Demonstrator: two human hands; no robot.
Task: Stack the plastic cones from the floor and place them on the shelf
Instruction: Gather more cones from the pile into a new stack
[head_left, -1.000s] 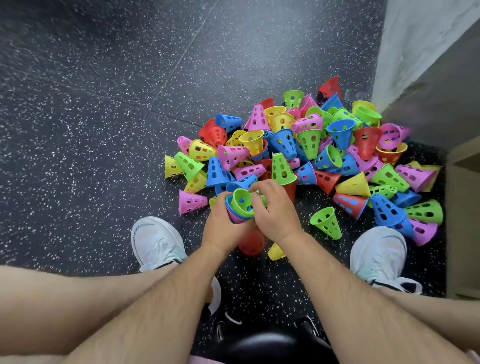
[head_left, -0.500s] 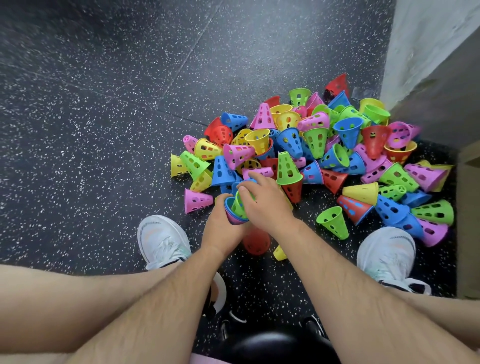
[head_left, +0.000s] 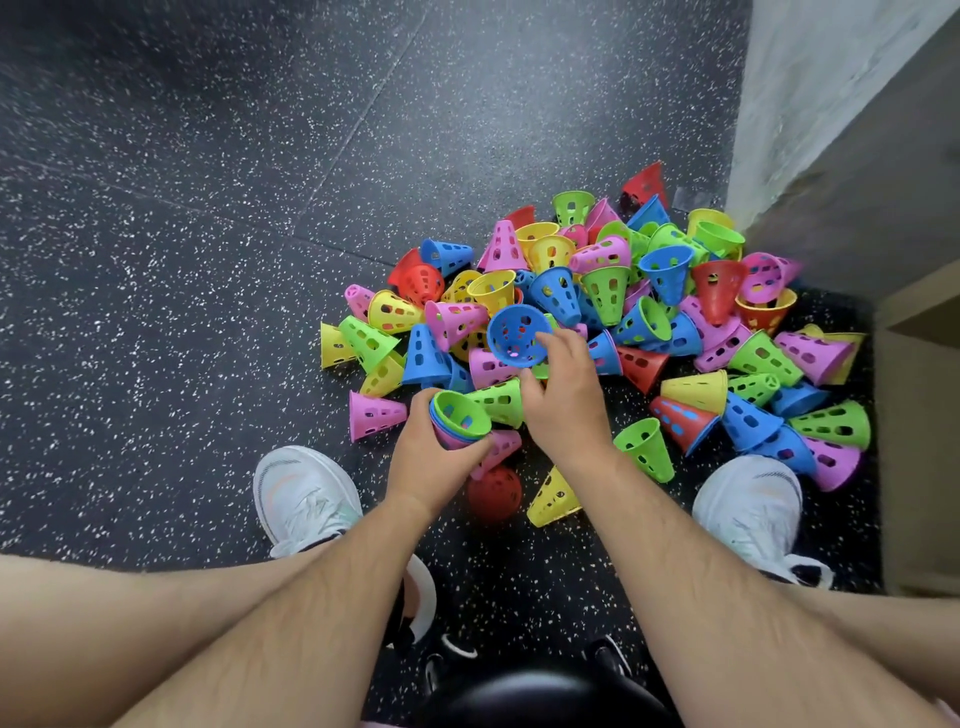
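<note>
Cones (head_left: 608, 291): smooth moulded plastic, slight sheen, perforated.
Floor (head_left: 208, 208): matt black, white-flecked, fine-grained, rubber-like.
Wall (head_left: 810, 78), 2 o'clock: rough grey plaster.
Shelf (head_left: 919, 415), 3 o'clock: matt, pale, wood-look board.
Shoes (head_left: 306, 499): white knit cloth.

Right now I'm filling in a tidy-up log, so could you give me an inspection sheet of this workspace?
Surface: dark speckled floor, tile seams visible.
Job's things: pile of perforated cones in red, blue, green, yellow and pink, mostly loose; nested stack, green on top.
Clutter: black object at the bottom edge, unclear what it is.
Grips: left hand holds the nested stack; right hand pinches a blue cone above the pile.
Cables: nothing seen.
Surroundings: grey wall at right, wooden unit below it; left shoe and right shoe, both white.
</note>
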